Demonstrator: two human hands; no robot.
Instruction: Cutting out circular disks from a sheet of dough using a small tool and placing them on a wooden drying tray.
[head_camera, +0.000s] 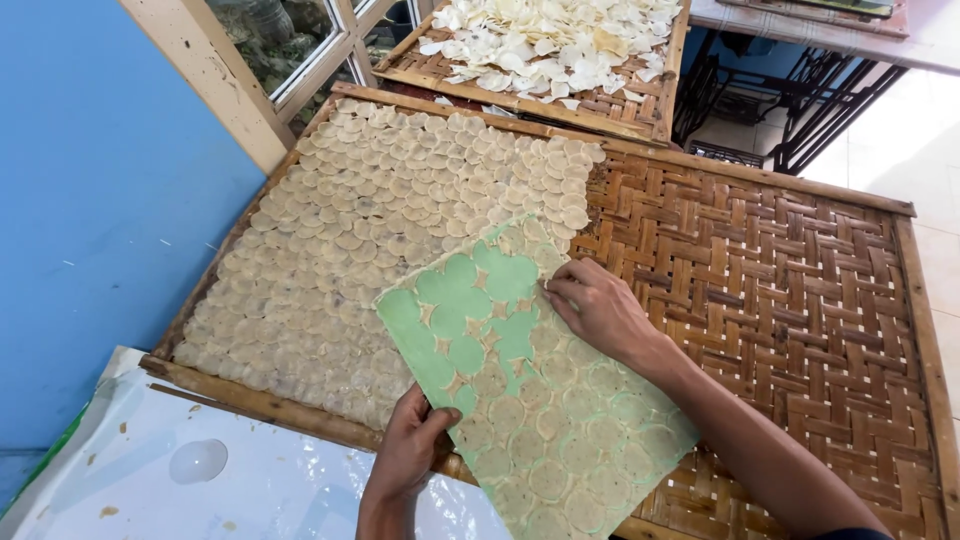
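Blue wall (90, 200) fills the left; right of it a wood-framed window (300, 50), and pale tiled floor (915, 140) brightly lit far right.

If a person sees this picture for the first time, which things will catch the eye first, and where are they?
In the centre lies a green sheet covered with thin round discs; the left hand grips its near edge and the right hand rests on its top. It lies over a large woven bamboo tray, whose left half is packed with pale round discs. Behind, at the top, a second tray holds white curled chips.
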